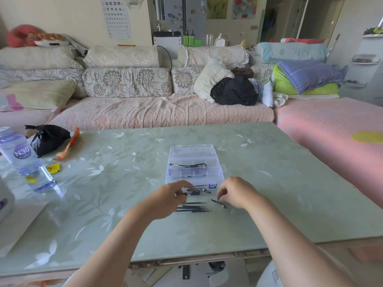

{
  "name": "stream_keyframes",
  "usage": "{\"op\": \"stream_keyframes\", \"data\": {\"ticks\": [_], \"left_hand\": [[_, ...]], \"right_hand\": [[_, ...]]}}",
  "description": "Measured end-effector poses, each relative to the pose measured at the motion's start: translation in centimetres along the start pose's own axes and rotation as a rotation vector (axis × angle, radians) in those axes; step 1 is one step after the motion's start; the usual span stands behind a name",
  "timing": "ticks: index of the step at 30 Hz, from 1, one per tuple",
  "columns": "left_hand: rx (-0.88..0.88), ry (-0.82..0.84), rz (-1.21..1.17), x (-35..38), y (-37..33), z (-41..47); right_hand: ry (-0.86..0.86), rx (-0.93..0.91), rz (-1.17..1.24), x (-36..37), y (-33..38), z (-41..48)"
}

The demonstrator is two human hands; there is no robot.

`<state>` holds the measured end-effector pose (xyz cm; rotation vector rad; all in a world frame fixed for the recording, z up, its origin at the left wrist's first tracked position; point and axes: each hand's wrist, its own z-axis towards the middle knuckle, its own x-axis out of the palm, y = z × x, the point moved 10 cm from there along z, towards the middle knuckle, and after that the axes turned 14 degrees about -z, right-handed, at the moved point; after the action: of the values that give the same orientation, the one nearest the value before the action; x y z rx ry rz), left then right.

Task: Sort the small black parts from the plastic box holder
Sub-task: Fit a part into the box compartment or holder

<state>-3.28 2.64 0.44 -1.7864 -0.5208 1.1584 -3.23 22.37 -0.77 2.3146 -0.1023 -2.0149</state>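
Observation:
A clear plastic box (215, 162) with its lid open lies in the middle of the table; a black and silver tool (189, 165) rests in it. Just in front of the box lies a small pile of black parts (200, 191). Nearer to me, several thin black rods (193, 208) lie side by side in a row. My left hand (172, 198) pinches a thin black part at the left end of the pile. My right hand (236, 193) holds the end of dark tweezers (218, 203) whose tip rests on the table.
A water bottle (24, 162) lies on the table's left, beside a black bag (47, 138), an orange wrapper (69, 146) and a yellow card (53, 168). White paper (18, 222) covers the near left corner. A sofa (145, 112) runs behind the table.

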Motion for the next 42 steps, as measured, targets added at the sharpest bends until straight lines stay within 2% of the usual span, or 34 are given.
{"op": "stream_keyframes", "data": {"ticks": [3, 8, 13, 25, 42], "left_hand": [[-0.011, -0.010, 0.002, -0.2, 0.6, 0.1], [-0.003, -0.062, 0.019, -1.0, 0.5, -0.7], [0.047, -0.083, 0.022, -1.4, -0.9, -2.3], [0.015, -0.109, 0.068, -2.8, -0.6, -3.8], [0.030, -0.069, 0.078, -2.2, -1.1, -3.9]], "right_hand": [[-0.017, -0.004, 0.025, -0.3, 0.7, -0.2], [-0.152, -0.005, 0.248, -2.8, 2.1, -1.2], [-0.210, -0.104, 0.469, -4.2, 4.6, -2.7], [-0.211, -0.237, 0.536, -5.1, 7.7, -3.8], [-0.173, -0.258, 0.563, -4.7, 9.0, -4.1]]}}
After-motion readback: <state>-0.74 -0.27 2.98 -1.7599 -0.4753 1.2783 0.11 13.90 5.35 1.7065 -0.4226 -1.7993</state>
